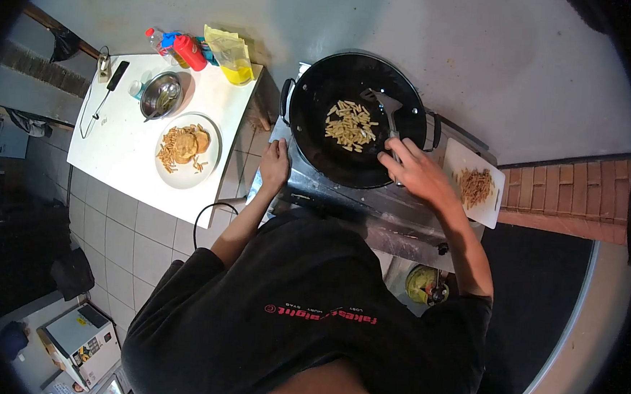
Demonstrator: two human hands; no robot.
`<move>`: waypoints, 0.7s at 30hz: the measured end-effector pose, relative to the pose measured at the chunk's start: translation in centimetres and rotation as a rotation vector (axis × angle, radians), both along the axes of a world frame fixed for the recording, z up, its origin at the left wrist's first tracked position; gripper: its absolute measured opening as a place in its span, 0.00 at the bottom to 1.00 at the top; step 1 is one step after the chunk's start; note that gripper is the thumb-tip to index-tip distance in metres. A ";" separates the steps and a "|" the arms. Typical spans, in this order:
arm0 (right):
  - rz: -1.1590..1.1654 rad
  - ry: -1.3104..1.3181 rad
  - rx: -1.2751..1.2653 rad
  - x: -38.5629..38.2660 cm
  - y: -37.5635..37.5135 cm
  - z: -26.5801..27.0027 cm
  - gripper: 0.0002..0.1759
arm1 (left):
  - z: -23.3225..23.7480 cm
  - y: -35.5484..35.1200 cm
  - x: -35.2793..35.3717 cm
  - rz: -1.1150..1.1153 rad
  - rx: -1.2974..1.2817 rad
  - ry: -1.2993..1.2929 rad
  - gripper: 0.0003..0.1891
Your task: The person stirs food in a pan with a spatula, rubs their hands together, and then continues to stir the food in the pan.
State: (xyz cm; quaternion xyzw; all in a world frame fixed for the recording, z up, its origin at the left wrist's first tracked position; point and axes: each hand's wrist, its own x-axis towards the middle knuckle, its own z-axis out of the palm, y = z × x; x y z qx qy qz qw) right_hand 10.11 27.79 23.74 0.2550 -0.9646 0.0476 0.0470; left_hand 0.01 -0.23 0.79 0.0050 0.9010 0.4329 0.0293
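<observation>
A black wok (314, 103) sits on a metal stove (358, 207) and holds pale potato strips (350, 125). My right hand (414, 170) grips the handle of a metal spatula (387, 106), whose blade rests inside the wok beside the strips. My left hand (275, 167) lies flat on the stove's edge, just below the wok's left handle, holding nothing.
A white cutting board (491, 180) with browner strips lies right of the wok. On the white table (123, 156) at left stand a plate of fried food (186, 148), a steel bowl (161, 95), sauce bottles (187, 50) and a bag of yellow oil (231, 56). A cable (210, 212) hangs below.
</observation>
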 end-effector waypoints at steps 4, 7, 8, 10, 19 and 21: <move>0.054 -0.121 0.087 0.0 0.6 -1.3 0.11 | -0.3 0.1 -0.1 0.014 -0.011 -0.001 0.26; 0.037 -0.195 0.045 0.5 0.2 -0.9 0.08 | -0.2 0.2 0.1 0.029 -0.019 0.029 0.26; 0.038 -0.197 0.046 0.3 0.3 -1.0 0.08 | -0.2 0.1 0.1 0.030 -0.018 0.027 0.26; 0.018 -0.227 0.107 0.3 0.6 -1.4 0.10 | -0.4 0.0 -0.1 0.009 0.009 -0.004 0.26; -0.010 -0.215 0.124 0.3 0.5 -1.2 0.10 | 0.2 0.2 0.1 0.026 0.009 0.013 0.25; -0.001 -0.211 0.112 0.1 0.4 -0.9 0.09 | 0.0 0.0 0.0 0.022 0.004 -0.006 0.25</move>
